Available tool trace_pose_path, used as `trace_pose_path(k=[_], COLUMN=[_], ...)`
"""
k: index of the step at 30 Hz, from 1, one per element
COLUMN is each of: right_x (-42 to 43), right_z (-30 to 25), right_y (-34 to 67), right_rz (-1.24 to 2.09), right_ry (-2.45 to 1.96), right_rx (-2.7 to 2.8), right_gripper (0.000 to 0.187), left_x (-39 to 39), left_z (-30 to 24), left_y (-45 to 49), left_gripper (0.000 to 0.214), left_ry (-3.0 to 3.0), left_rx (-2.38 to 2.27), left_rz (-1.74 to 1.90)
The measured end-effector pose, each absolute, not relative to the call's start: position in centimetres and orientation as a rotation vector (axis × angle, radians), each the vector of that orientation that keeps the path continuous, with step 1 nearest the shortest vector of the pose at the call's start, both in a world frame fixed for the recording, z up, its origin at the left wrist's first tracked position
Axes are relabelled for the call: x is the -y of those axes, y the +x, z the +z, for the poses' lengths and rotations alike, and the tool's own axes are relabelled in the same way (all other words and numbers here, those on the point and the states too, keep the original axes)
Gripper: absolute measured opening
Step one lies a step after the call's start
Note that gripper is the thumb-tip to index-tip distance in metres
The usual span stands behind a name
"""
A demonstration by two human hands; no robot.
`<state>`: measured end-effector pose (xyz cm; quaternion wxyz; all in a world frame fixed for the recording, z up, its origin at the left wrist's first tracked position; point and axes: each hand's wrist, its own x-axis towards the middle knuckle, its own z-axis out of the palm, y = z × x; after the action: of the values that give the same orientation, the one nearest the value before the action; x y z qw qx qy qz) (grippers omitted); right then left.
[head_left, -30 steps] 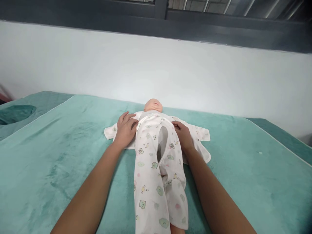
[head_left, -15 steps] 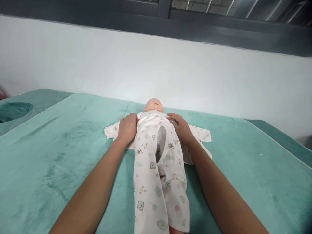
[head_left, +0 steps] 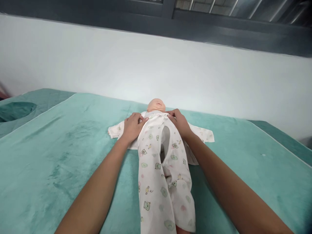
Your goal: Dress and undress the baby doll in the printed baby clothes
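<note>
A baby doll (head_left: 156,106) lies on its back on a teal blanket (head_left: 60,152), head toward the wall. It wears white trousers (head_left: 161,172) printed with small animals, and an open white top (head_left: 202,134) spreads out under it to both sides. My left hand (head_left: 132,127) rests on the doll's left side at the trouser waist, fingers curled onto the cloth. My right hand (head_left: 179,123) lies at the other side of the waist, its fingers pinching the waistband.
A white wall (head_left: 156,65) with a dark window frame (head_left: 219,22) rises just behind the bed. A darker teal cover (head_left: 14,110) lies at the far left, and another strip shows at the far right.
Both hands have slid up the doll's body toward its chest, drawing the trouser waist higher. The right hand moved from the hip to the waistband.
</note>
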<state>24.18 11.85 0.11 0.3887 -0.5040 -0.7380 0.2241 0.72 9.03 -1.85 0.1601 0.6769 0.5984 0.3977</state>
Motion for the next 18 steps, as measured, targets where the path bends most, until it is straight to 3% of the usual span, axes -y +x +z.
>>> trace_pose_path(k=[6, 13, 18], right_x=[-13.2, -13.7, -13.6], right_z=[1.4, 3.7, 4.2], right_y=[23.5, 23.0, 21.4], right_rz=[0.422, 0.763, 0.550], right_ry=[-1.543, -1.262, -1.178], right_rx=[1.954, 2.177, 2.365], right_gripper=[0.017, 0.029, 0.017], left_x=[-8.9, -8.7, -8.7], left_z=[-1.9, -2.0, -1.7], left_y=[0.6, 0.7, 0.6], left_gripper=[0.016, 0.020, 0.020], left_ry=[1.995, 2.116, 2.087], left_rx=[-1.769, -1.876, -1.902], left_rz=[1.087, 0.979, 0.981])
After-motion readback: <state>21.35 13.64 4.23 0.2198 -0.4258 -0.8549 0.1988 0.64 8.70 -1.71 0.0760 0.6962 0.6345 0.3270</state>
